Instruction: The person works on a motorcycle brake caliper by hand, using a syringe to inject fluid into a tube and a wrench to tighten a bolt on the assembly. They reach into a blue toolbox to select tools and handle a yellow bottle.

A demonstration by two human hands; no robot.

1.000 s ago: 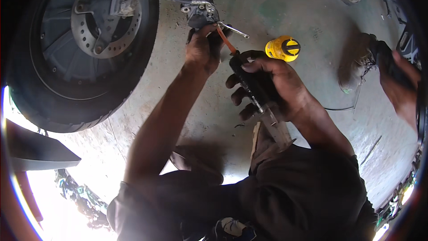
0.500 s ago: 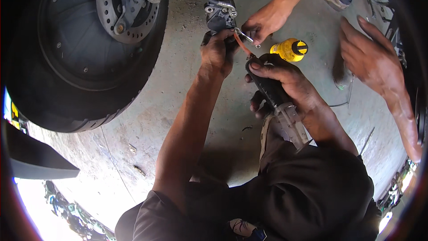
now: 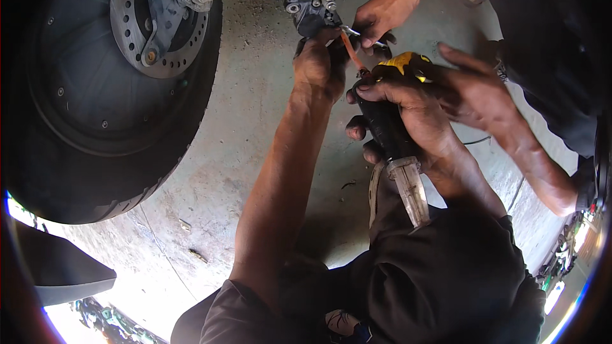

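Left hand (image 3: 319, 64) clenched on caliper (image 3: 310, 9), just off the wheel (image 3: 95, 121); right hand (image 3: 408, 105) grips a black tool (image 3: 389, 134). Co-worker's hands crowd in: a slip could nick fingers.

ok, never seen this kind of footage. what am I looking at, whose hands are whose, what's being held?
This is one view from a fisheye camera worn on a person's head, looking down, so straight edges bend. The two forearms rising from the bottom are the wearer's. The left hand grips a dark brake caliper on a hose. The right hand holds a black tool with a clear handle. The two hands from the upper right, one at the caliper, the other by a yellow tool, belong to a co-worker. A wheel with brake disc stands on the concrete floor.
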